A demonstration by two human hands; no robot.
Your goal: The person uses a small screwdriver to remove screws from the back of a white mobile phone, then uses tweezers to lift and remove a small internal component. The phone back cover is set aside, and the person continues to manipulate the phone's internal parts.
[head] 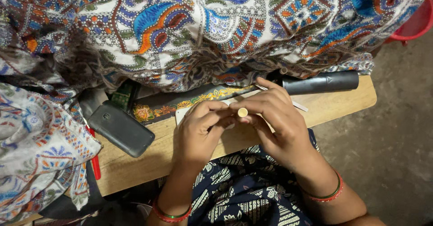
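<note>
My left hand (pixel 198 131) and my right hand (pixel 275 122) meet above a wooden board (pixel 135 163). Between their fingertips they pinch a small round cream-coloured object (pixel 242 112), like a bobbin or thread spool end. A thin white strip (pixel 298 105) runs out from under my right hand's fingers. Both wrists wear red and green bangles. Under the hands lies a black sewing machine base with gold flower decoration (pixel 180 103), mostly covered by a colourful patterned cloth (pixel 203 27).
A dark phone-like case (pixel 121 129) lies on the board at the left. A black cylinder (pixel 322 82) rests at the board's far right. A red handle (pixel 95 165) pokes out by the left cloth. Red plastic tub (pixel 417 23) stands top right on the concrete floor.
</note>
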